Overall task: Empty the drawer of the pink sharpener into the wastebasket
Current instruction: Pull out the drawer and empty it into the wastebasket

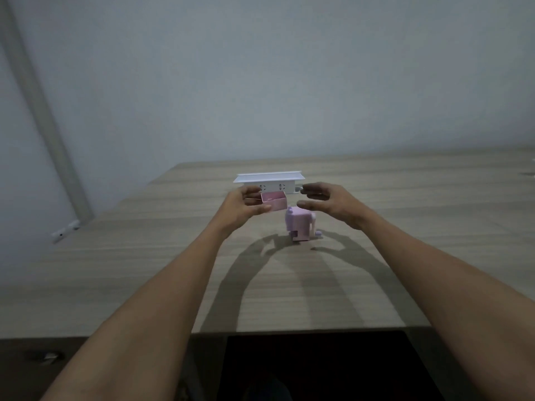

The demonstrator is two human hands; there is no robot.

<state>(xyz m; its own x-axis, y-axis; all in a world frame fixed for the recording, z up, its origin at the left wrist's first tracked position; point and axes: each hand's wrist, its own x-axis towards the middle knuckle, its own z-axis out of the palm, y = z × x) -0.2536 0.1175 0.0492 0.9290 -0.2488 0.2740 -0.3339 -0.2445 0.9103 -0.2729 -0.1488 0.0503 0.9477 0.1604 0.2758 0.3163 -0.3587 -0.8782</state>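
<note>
The pink sharpener [298, 224] stands upright on the wooden table [289, 285], its crank handle on the right side and its drawer slot empty at the bottom front. My left hand [246, 208] holds the small pink drawer [275, 200] in the air, above and to the left of the sharpener, with the open side up. My right hand [327, 202] hovers just above the sharpener's top right, fingers spread and curved, holding nothing. No wastebasket is in view.
A white power strip box [269, 182] with a raised lid sits on the table behind the hands. A white device [65, 230] lies at the table's left edge. A dark seat area [318, 369] lies below the table's near edge.
</note>
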